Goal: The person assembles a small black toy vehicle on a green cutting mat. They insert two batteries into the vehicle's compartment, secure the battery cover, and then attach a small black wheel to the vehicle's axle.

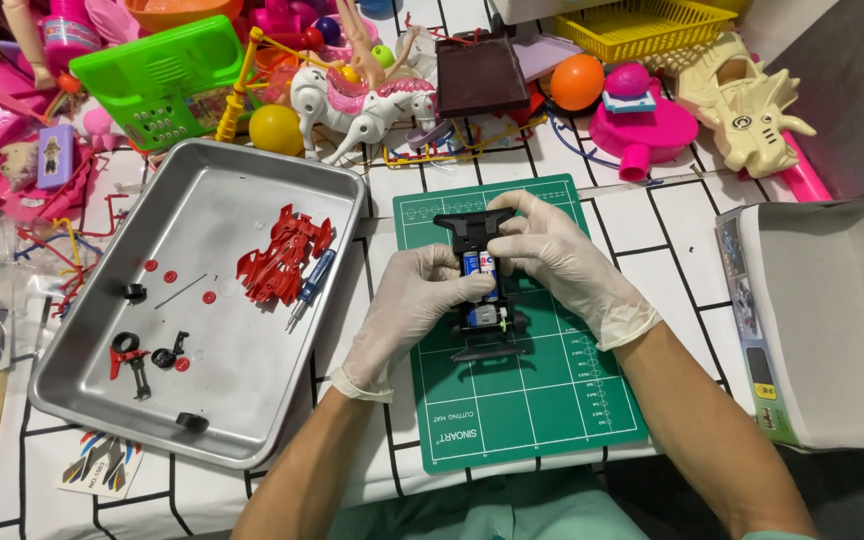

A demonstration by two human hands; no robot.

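both gloved hands are on the black toy car chassis (483,290), which sits on the green cutting mat (532,400) at mid counter (667,235). left hand (407,310) is curled on the chassis's left flank, thumb and fingertips pressing at the battery (479,264) bay. right hand (562,265) arches over the top, fingers closed on the front end and the cells. so both are clamped narrow on the chassis, neither is spread.

handling, my read: light, stiff moulded plastic with thin bumpers and clips, so likely brittle at the tabs. gloves plus smooth plastic could slip. best hold looks like the side rails, mid-body, not the bumpers or wheels.

orientation: long axis runs away from the person, roughly in line with the mat's long edge. wide bumper at the far end, motor end (485,316) near the body. open side up, batteries visible.

left of the mat: steel tray (82,350) with the red body shell (282,257), a small screwdriver (312,285) touching the shell, and loose small parts. an open cardboard box (832,320) is to the right.
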